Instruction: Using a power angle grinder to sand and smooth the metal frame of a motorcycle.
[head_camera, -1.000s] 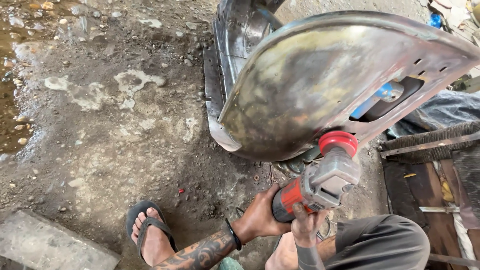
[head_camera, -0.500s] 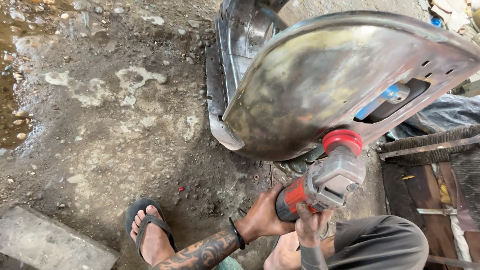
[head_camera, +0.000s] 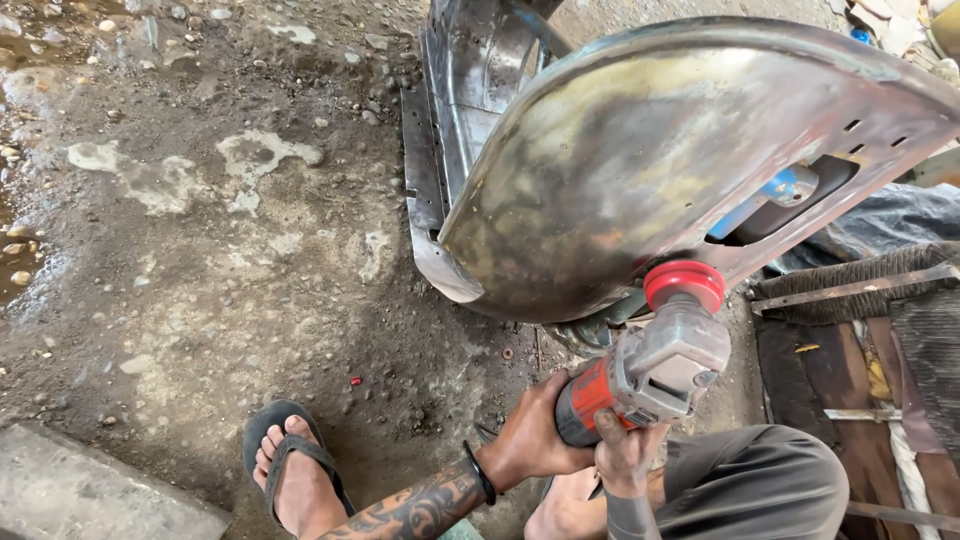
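Down low, both hands grip a red-and-grey angle grinder (head_camera: 650, 375). The left hand (head_camera: 535, 435), a black band at its wrist, is wrapped around the red rear body, and the right hand (head_camera: 625, 455) closes on the tool from below, just beside the left. Its red disc head (head_camera: 684, 285) touches the lower edge of a curved, bare, stained sheet-metal panel (head_camera: 640, 170) standing upright on the gritty concrete floor (head_camera: 200, 280). A foot in a black flip-flop (head_camera: 290, 465) rests on that floor, left of the hands.
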